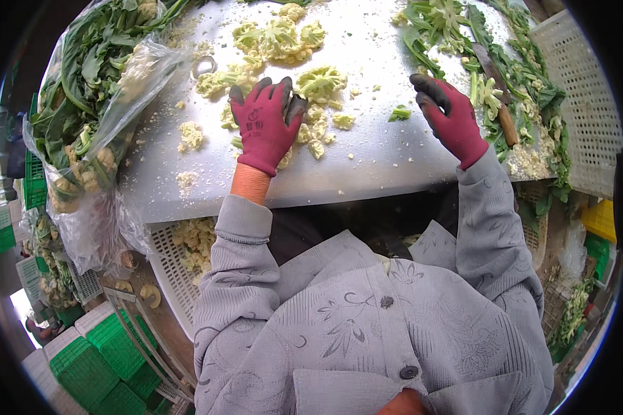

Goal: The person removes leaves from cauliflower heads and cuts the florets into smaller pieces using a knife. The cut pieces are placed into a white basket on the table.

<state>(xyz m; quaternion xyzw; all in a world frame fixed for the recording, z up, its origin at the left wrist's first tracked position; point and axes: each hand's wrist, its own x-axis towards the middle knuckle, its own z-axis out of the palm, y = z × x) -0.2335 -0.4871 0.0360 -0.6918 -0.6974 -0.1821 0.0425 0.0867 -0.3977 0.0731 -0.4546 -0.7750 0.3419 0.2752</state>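
Note:
Both hands wear red work gloves with dark fingertips. My left hand (pixel 268 116) lies palm down over cauliflower florets on the metal-topped table (pixel 374 166); its fingers are bent, and whether they grip anything is hidden. A dark object shows at its thumb. Just beyond are a cut cauliflower piece (pixel 321 83) and a larger cluster of florets (pixel 278 39). Small florets (pixel 315 129) lie to its right. My right hand (pixel 449 116) hovers at the right with its fingers apart, holding nothing. Between the hands lies a small green stem piece (pixel 400 113).
A knife with a wooden handle (pixel 508 124) lies among leaf trimmings at the right, beside a white perforated crate (pixel 581 104). Leafy cauliflowers (pixel 91 78) in clear plastic are heaped at the left. Below the table edge, a white crate (pixel 168 264) holds florets.

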